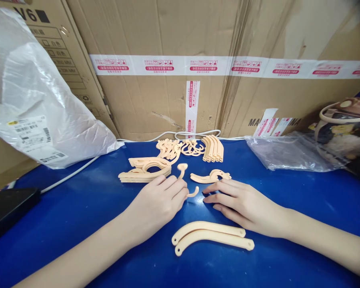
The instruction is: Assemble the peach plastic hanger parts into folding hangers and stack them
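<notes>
My left hand (165,196) has its fingers closed around a cream plastic hook (182,171); its curved tip and its knobbed end stick out, and the part between is hidden by the fingers. Fingers apart, my right hand (243,202) rests low over the table with nothing in it. Just beyond its fingertips lies a cream piece with curved arms (211,176), partly covered by the hand. Two long curved hanger arms (211,236) lie side by side nearer to me, between my forearms. A stack of flat cream pieces (144,174) sits beyond my left hand.
At the back are heaps of small cream parts (169,148), loose hooks (193,148) and stacked arms (213,148). A white cable (159,137) runs along the cardboard box (168,104). A white parcel bag (48,104) and dark device (12,208) stand left; clear plastic bag (291,152) right.
</notes>
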`<control>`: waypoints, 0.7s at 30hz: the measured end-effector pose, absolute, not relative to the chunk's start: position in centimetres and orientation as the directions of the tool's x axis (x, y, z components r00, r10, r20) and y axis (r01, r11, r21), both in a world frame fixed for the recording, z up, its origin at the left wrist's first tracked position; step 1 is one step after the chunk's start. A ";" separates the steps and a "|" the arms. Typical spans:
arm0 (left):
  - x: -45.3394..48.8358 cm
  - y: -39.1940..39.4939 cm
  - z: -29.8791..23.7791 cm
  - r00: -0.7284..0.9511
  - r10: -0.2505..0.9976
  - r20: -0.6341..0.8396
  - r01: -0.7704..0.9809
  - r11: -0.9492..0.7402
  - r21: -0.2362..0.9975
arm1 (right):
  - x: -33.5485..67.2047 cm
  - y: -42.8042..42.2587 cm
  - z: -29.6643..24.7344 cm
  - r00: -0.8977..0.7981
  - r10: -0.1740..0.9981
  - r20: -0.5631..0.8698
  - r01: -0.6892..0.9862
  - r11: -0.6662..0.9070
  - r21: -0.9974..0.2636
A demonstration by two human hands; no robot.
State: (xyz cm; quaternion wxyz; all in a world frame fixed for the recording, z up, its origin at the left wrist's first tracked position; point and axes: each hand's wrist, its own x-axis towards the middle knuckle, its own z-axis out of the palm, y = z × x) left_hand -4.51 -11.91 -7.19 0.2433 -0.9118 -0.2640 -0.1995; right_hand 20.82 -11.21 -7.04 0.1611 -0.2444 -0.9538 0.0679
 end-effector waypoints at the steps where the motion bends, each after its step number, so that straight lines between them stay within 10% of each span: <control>1: -4.5 -12.1 -7.0 0.779 0.374 0.503 0.572 -0.753 -0.326 | 20.9 -11.2 -7.1 -0.825 0.475 0.306 0.434 0.880 -0.195; 11: -3.2 -13.9 -6.1 0.865 0.296 0.406 0.385 -0.910 -0.157 | 20.6 -12.1 -7.0 -0.745 0.272 0.609 0.374 0.926 0.043; 21: -2.4 -14.8 -5.6 0.876 0.169 0.452 0.313 -0.912 -0.266 | 19.9 -12.2 -7.2 -0.726 0.257 0.638 0.534 0.795 0.287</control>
